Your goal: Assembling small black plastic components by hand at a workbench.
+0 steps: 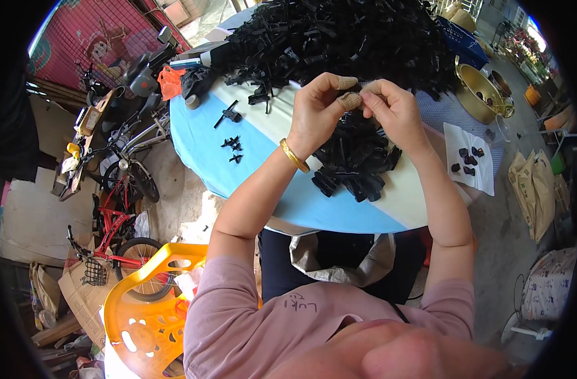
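My left hand (318, 114) and my right hand (396, 115) meet above the table (250, 161), fingertips pinched close together. Tan wrappings cover the thumb and a finger of the left hand, and a gold bangle circles that wrist. Whatever sits between the fingertips is too small and hidden to name. Below the hands lies a loose pile of black plastic parts (354, 167). Beyond them rises a large heap of similar black parts (339, 44). To the left, a single black part (230, 115) and several smaller black pieces (232, 144) rest on the blue cloth.
White paper (481, 182) with several dark pieces (470, 159) lies at the right. Behind it stands a gold-coloured metal pot (474, 88). An orange bag (170, 82) sits at the table's left edge. A yellow plastic chair (114, 303) and a red bicycle (114, 221) are on my left.
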`<state>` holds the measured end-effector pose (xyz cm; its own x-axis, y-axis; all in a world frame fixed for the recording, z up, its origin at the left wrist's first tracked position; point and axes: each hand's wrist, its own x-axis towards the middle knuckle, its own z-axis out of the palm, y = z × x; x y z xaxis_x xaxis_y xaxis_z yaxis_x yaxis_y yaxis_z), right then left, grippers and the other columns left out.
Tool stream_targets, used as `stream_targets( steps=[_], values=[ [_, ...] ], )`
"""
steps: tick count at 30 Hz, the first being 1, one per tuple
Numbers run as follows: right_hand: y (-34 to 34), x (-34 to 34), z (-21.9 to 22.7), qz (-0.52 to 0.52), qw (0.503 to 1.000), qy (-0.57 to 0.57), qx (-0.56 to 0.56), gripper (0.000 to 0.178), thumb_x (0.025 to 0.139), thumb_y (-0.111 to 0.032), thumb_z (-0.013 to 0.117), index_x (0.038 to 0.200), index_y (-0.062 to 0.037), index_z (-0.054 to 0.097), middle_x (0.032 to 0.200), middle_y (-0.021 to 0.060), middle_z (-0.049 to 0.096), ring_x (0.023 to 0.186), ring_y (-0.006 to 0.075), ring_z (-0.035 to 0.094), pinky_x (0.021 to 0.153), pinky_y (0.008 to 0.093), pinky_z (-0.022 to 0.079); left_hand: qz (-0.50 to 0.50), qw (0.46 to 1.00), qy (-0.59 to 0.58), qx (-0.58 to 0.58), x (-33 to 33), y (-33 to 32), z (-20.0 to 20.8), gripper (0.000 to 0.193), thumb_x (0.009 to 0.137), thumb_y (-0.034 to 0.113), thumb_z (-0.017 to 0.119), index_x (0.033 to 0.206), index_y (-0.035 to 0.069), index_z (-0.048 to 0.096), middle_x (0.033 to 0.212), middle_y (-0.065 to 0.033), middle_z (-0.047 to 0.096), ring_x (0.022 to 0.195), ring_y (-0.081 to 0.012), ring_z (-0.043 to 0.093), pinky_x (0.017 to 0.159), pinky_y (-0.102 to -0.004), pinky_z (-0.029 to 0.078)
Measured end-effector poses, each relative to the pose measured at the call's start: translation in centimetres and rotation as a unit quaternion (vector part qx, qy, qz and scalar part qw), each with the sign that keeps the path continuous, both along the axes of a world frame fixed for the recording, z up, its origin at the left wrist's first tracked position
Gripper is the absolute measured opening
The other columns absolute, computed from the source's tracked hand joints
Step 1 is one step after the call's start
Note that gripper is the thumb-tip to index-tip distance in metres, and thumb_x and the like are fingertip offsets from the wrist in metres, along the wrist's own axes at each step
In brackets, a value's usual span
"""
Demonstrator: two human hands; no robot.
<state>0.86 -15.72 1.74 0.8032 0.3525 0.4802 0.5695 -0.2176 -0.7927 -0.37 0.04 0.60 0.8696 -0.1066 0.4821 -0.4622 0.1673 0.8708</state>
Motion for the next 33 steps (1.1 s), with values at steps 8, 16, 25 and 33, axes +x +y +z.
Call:
stream_targets(
  steps=[8, 16, 25, 33],
  values=[
    [-0.4, 1.5, -0.1, 0.07, 0.994, 0.078, 0.043, 0.012, 0.085, -0.014, 0.053, 0.08, -0.0036, 0.058, 0.06, -0.0033, 0.051, 0.051, 0.0015, 0.041, 0.045, 0.0159, 0.03, 0.129, 0.967, -0.112, 0.188, -0.1, 0.3, 0.0, 0.019, 0.076, -0.005, 0.062, 0.095, -0.005, 0.055, 0.092, -0.0062, 0.061, 0.085, -0.0102, 0.058, 0.076, -0.0229, 0.049],
    [-4.1, 5.0, -1.1, 0.204, 0.935, 0.211, 0.199, 0.014, 0.084, -0.016, 0.052, 0.083, -0.0035, 0.057, 0.059, -0.004, 0.049, 0.043, -0.0011, 0.031, 0.04, 0.0132, 0.022, -0.153, 0.959, -0.056, 0.231, 1.3, 3.5, 0.6, 0.035, 0.071, 0.009, 0.07, 0.102, 0.002, 0.056, 0.094, -0.008, 0.063, 0.084, -0.017, 0.06, 0.079, -0.0292, 0.047],
    [-2.2, 4.6, -1.9, 0.154, 0.966, 0.192, 0.075, 0.011, 0.082, -0.014, 0.058, 0.084, -0.0032, 0.06, 0.062, -0.0038, 0.052, 0.048, -0.0005, 0.039, 0.042, 0.0134, 0.029, 0.353, 0.681, 0.102, 0.634, 7.3, 12.0, -4.7, 0.017, 0.076, 0.01, 0.051, 0.091, 0.004, 0.057, 0.108, -0.0195, 0.051, 0.097, -0.0377, 0.052, 0.08, -0.0413, 0.046],
    [-1.6, 4.4, -2.6, 0.057, 0.998, 0.03, 0.019, 0.016, 0.079, -0.012, 0.063, 0.091, -0.0022, 0.062, 0.066, -0.0023, 0.055, 0.057, 0.0026, 0.047, 0.05, 0.0163, 0.038, 0.259, 0.824, -0.073, 0.499, 5.7, 6.3, -3.2, 0.022, 0.07, 0.004, 0.058, 0.092, 0.003, 0.063, 0.088, -0.0162, 0.06, 0.082, -0.0296, 0.058, 0.074, -0.0343, 0.046]
  ],
)
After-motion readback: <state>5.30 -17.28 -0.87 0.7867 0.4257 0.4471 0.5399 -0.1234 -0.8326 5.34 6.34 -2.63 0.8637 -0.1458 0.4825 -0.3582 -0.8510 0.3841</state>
